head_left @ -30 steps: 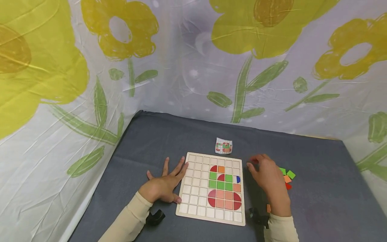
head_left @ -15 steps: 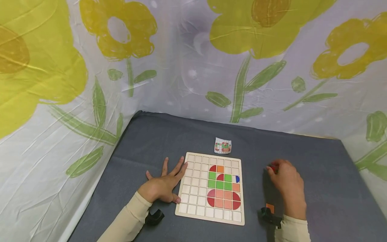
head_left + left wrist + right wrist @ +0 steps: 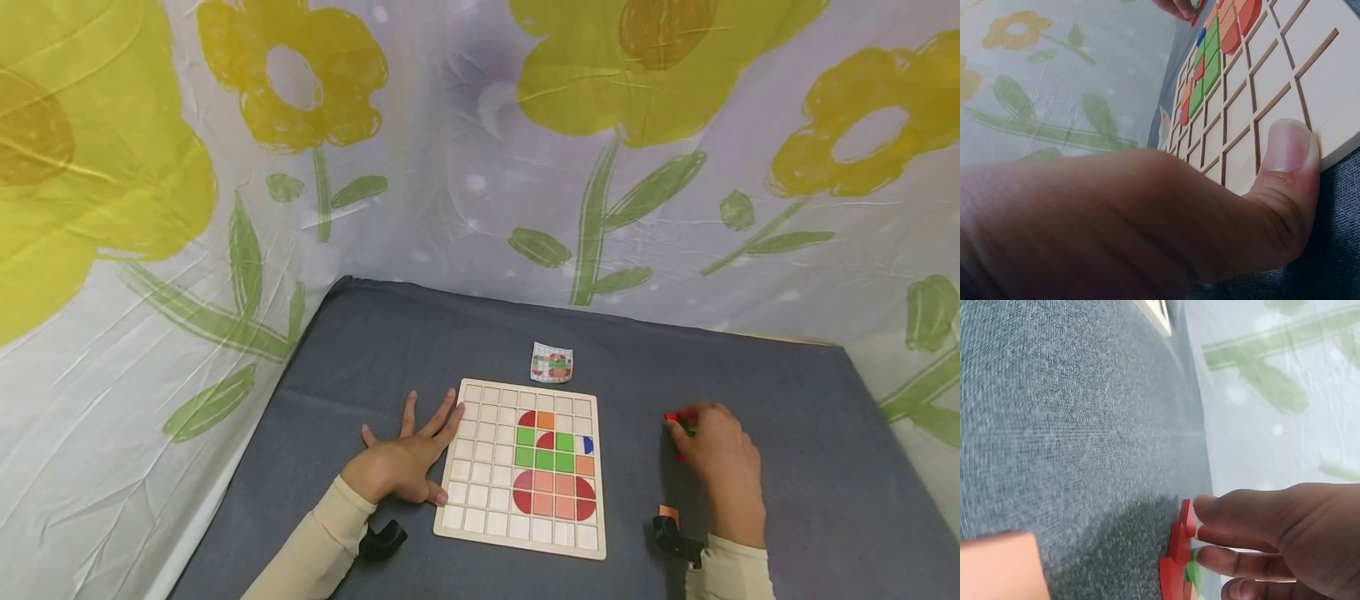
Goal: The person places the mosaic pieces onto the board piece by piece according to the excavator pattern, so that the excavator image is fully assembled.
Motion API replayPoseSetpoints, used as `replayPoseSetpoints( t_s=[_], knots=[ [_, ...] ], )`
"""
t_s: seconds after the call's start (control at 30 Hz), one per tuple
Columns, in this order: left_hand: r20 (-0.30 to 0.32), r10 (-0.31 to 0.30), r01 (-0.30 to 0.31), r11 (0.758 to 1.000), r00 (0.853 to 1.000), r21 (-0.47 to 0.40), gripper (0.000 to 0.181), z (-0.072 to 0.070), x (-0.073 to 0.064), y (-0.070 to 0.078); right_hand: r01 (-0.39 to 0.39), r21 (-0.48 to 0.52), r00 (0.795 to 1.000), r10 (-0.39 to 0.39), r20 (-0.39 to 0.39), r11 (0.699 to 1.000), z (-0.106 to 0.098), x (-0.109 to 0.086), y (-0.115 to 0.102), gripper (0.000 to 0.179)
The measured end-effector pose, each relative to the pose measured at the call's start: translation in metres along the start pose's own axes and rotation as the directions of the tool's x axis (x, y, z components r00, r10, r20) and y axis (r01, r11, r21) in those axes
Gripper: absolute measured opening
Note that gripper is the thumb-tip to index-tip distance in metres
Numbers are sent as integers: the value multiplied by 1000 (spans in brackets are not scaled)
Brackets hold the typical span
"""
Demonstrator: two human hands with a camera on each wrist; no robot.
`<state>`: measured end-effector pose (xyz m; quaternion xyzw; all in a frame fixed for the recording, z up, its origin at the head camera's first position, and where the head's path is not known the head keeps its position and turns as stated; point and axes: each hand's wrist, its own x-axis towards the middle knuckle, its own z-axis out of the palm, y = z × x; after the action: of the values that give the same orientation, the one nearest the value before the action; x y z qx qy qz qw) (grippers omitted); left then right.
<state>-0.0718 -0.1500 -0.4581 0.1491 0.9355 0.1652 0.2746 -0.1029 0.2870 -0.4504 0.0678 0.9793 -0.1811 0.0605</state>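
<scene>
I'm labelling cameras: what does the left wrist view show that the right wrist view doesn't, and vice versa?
Only left wrist: the left hand and a blue half-round piece.
Only right wrist: a flat orange piece lying apart on the dark grey cloth.
Both: the right hand, the pale wooden grid board and the pale leaf-printed backdrop.

The worktop (image 3: pixel 420 333) is covered in dark grey cloth; its woven texture shows close up in the right wrist view, and the cloth is slightly rumpled along its far left edge. A pale wooden grid board (image 3: pixel 477 475) lies flat toward the near side, turned a little askew. Just beyond its far edge lies a small printed card (image 3: pixel 552 364). To the right of the board, red pieces (image 3: pixel 1179 544) sit close together, with a green piece (image 3: pixel 1193 569) partly hidden among them. Nearer, apart from these, lies an orange piece (image 3: pixel 668 512).
</scene>
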Motion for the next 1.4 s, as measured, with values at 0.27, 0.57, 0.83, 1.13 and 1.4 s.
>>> replayPoseSetpoints(
  t_s=[0.27, 0.57, 0.83, 1.13, 1.4],
  knots=[
    [-4, 4, -4, 1000, 1000, -4, 127, 1, -1, 0, 38, -4, 999, -38, 4, 999, 5, 2, -6, 37],
    [-12, 6, -6, 1000, 1000, 0, 127, 1, -1, -1, 84, -14, 996, -85, -26, 996, 10, 4, -14, 29],
    [-7, 0, 0, 1000, 1000, -2, 127, 0, -1, 0, 100, -1, 995, -100, 17, 995, 16, 7, -26, 32],
    [-13, 2, -2, 1000, 1000, -2, 128, 2, -1, 0, 135, 2, 989, -135, 56, 991, 22, 6, -51, 41],
    [-16, 5, -5, 1000, 1000, -4, 127, 2, -1, 0, 222, -7, 975, -222, 9, 975, 25, -1, -78, 30]
  ],
)
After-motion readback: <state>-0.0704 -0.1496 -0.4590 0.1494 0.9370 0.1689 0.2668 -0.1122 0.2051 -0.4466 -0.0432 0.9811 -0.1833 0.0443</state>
